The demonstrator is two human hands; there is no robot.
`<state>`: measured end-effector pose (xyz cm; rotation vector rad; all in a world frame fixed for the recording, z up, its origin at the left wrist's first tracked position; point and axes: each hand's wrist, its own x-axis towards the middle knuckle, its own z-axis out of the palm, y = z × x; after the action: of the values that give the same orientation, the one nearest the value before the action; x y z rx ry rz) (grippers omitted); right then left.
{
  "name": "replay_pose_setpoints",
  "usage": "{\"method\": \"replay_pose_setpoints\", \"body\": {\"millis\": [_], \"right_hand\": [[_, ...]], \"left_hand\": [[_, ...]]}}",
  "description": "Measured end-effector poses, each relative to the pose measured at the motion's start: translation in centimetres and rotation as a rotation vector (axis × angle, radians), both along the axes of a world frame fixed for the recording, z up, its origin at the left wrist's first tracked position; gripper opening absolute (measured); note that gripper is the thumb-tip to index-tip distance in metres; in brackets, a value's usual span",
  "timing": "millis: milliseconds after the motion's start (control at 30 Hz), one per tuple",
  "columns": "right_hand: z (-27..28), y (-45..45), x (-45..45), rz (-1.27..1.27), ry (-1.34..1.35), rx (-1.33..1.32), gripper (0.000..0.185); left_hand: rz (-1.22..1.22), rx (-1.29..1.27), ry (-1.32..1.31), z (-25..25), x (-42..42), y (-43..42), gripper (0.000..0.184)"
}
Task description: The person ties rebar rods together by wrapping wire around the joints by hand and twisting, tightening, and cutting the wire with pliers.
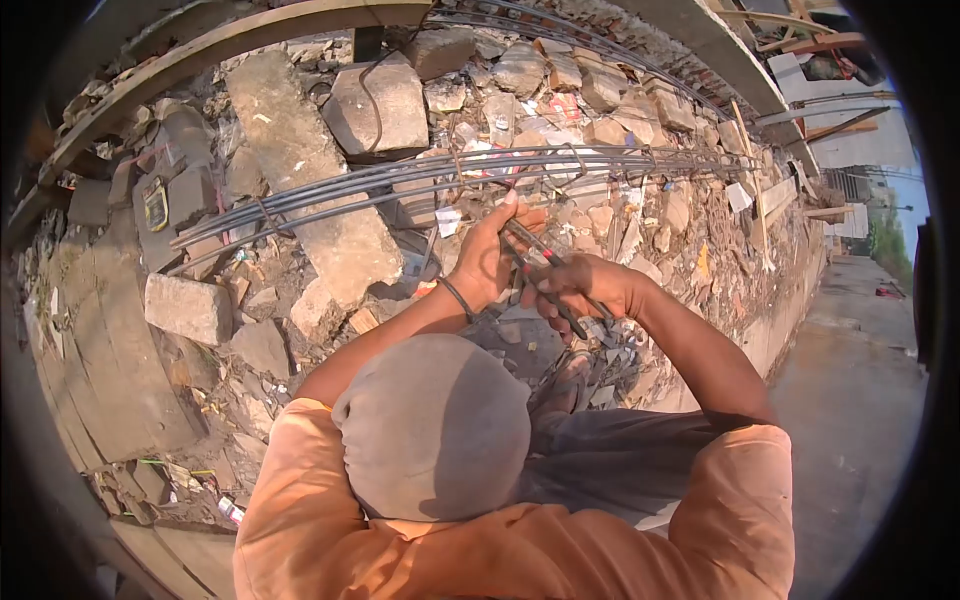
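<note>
A pair of dark pincers with small red marks is in my right hand, whose fingers are wrapped round it. My left hand, with a dark band at the wrist, is just under the rebar bundle. Its thumb points up to the bars and its fingers curl beside the upper end of the pincers. What those fingers hold, if anything, is hidden. Thin bent stirrups hang around the long bars.
Broken concrete, bricks and litter cover the ground. A large slab and a block lie under and behind the bars. A timber beam spans the upper left. A paved strip runs along the right. A grey-capped head hides the lower middle.
</note>
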<state>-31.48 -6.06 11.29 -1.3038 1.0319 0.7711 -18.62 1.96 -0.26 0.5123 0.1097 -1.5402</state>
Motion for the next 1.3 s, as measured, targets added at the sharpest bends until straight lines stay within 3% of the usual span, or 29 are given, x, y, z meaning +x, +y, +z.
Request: {"method": "replay_pose_setpoints", "body": {"millis": [67, 100, 233, 333, 367, 467, 500, 600, 733, 867, 933, 1000, 1067, 1100, 1133, 1200, 1300], "right_hand": [[-1.1, 0.0, -2.2, -0.368, -0.06, 0.469, 0.046], [-1.0, 0.1, -2.5, -0.317, -0.091, 0.423, 0.045], [-0.5, 0.2, -4.4, -0.124, -0.001, 0.044, 0.042], [0.7, 0.1, -5.4, 0.369, 0.018, -0.456, 0.04], [0.4, 0.2, -5.6, 0.54, 0.137, -0.667, 0.033], [-0.5, -0.5, -7.4, 0.581, 0.171, -0.736, 0.028], [-1.3, -1.0, -7.9, 0.546, 0.178, -0.657, 0.026], [-3.6, -2.7, -10.5, 0.53, 0.09, -0.534, 0.033], [-8.8, -5.8, -15.9, 0.573, -0.028, -0.802, 0.041], [-10.9, -10.7, -18.4, 0.522, -0.074, -1.041, 0.051], [-9.5, -12.6, -17.6, 0.694, 0.087, -1.011, 0.068], [-10.0, -14.3, -15.5, 0.52, -0.429, -1.195, 0.067], [-5.0, -13.7, -10.0, -0.075, -0.693, -0.537, 0.057], [-4.7, -13.3, -8.3, -0.134, -0.786, -0.418, 0.052], [-4.4, -12.9, -7.1, -0.189, -0.873, -0.299, 0.047], [-4.9, -12.3, -4.7, -0.172, -0.904, -0.394, 0.042], [-4.3, -11.8, -3.3, -0.502, -0.934, -0.182, 0.032]], "left_hand": [[-0.032, -0.028, -0.018, -0.6, -0.2, 0.3, 0.041], [-0.036, 0.015, 0.05, 0.3, -0.7, 0.5, 0.039], [-0.381, -0.055, -0.149, -0.9, -1.1, 0.9, 0.041], [-0.575, -0.052, -0.196, 0.2, -1.6, 0.7, 0.041], [-0.61, -0.009, -0.189, 0.2, -1.9, 0.2, 0.037], [-0.777, 0.009, -0.273, -0.6, -1.9, -0.6, 0.032], [-0.833, 0.01, -0.377, -0.5, -1.8, -1.0, 0.023], [-0.846, -0.002, -0.732, -0.3, -1.5, -1.5, 0.018], [-0.595, 0.156, -0.92, 1.1, 1.1, -2.9, 0.019], [-0.827, 0.098, -0.972, 3.8, 2.4, -3.6, 0.021], [-0.867, 0.101, -1.145, 5.2, 1.9, -4.4, 0.021], [-0.88, 0.039, -1.432, 5.7, 1.7, -5.1, 0.021], [-0.791, 0.084, -1.503, 7.7, 0.7, -6.4, 0.019], [-0.7, 0.074, -1.468, 7.6, 0.5, -7.0, 0.019], [-0.606, 0.061, -1.43, 7.6, 0.1, -7.6, 0.019], [-0.571, 0.114, -1.483, 9.4, -1.1, -8.8, 0.019], [-0.435, 0.166, -1.6, 10.0, -2.1, -8.8, 0.019]]}}
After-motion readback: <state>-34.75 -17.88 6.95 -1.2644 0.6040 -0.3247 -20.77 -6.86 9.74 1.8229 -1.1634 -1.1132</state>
